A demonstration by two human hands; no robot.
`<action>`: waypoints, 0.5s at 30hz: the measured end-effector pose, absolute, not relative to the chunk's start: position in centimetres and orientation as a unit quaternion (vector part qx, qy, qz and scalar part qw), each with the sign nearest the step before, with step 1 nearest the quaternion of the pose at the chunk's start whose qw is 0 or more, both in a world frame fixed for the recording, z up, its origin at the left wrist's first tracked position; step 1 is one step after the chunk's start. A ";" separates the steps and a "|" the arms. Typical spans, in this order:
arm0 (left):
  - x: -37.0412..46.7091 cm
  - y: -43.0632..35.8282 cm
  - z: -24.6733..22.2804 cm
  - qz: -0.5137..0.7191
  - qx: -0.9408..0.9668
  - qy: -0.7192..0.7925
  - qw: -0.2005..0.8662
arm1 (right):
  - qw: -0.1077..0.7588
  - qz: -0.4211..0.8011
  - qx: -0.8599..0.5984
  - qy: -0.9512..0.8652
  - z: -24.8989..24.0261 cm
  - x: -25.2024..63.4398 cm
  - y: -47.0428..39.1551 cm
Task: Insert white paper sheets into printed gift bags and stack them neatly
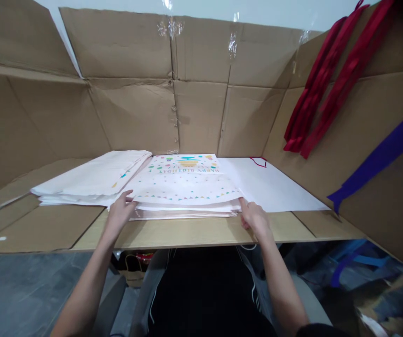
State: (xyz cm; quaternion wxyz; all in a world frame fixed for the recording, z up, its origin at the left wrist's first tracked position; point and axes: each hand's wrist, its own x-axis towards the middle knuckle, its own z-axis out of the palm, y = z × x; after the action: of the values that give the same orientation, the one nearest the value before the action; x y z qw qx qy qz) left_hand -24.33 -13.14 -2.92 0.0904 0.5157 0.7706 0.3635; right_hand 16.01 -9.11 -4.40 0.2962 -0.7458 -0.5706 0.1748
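A stack of white printed sheets [183,187] lies at the middle of the table, its top sheet showing a colourful "HAPPY BIRTHDAY" print that appears upside down. My left hand [121,211] is at the near left corner of that top sheet, fingers closed on its edge. At the near right corner, my right hand [254,217] pinches the same sheet. The sheet's near edge is slightly raised above the layers below. Left of it is another pile of white sheets [89,180], fanned and partly printed.
A large white sheet [272,187] with a thin red cord [258,162] lies to the right. Cardboard walls [131,112] enclose the table [187,234]. Red ribbons [328,89] and a blue-purple strip [380,154] hang on the right wall.
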 end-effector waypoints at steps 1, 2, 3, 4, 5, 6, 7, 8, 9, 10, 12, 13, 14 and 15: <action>-24.2 -13.2 -2.9 0.379 0.509 0.767 0.097 | 0.277 0.128 -0.766 -0.566 -4.3 16.3 -9.3; -24.0 -13.3 -2.9 0.392 0.503 0.764 0.100 | 0.257 0.098 -0.782 -0.559 -4.0 16.4 -9.4; -23.8 -13.3 -2.9 0.404 0.497 0.762 0.100 | 0.242 0.077 -0.792 -0.555 -3.8 16.5 -9.4; -23.6 -13.3 -2.9 0.414 0.492 0.760 0.095 | 0.240 0.060 -0.796 -0.553 -3.5 16.4 -9.3; -23.4 -13.3 -2.9 0.423 0.489 0.758 0.087 | 0.246 0.051 -0.794 -0.554 -3.3 16.3 -9.0; -23.2 -13.3 -2.9 0.428 0.486 0.758 0.077 | 0.258 0.051 -0.788 -0.557 -3.2 16.2 -8.7; -23.1 -13.2 -2.8 0.433 0.485 0.757 0.067 | 0.274 0.058 -0.778 -0.563 -3.2 16.0 -8.3; -22.9 -13.2 -2.8 0.434 0.484 0.757 0.057 | 0.292 0.068 -0.766 -0.569 -3.2 15.9 -7.8; -22.8 -13.1 -2.8 0.434 0.483 0.759 0.048 | 0.310 0.076 -0.752 -0.576 -3.4 15.7 -7.3; -22.8 -13.0 -2.8 0.434 0.481 0.761 0.040 | 0.328 0.081 -0.739 -0.583 -3.7 15.5 -6.8; -22.9 -12.7 -2.9 0.435 0.471 0.767 0.033 | 0.353 0.087 -0.723 -0.587 -4.2 15.3 -6.1; -23.0 -12.6 -3.1 0.438 0.465 0.769 0.034 | 0.363 0.088 -0.720 -0.585 -4.5 15.2 -5.9; -23.1 -12.5 -3.2 0.441 0.459 0.771 0.036 | 0.372 0.092 -0.719 -0.579 -4.7 15.1 -5.7; -23.3 -12.4 -3.4 0.447 0.453 0.771 0.039 | 0.382 0.098 -0.719 -0.572 -4.8 15.0 -5.6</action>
State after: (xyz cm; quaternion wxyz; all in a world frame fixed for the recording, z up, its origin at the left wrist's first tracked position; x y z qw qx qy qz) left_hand -23.28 -12.44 -3.39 0.0390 0.4530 0.7705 0.4467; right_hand 15.04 -5.62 -4.84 0.3816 -0.7191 -0.5724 0.0976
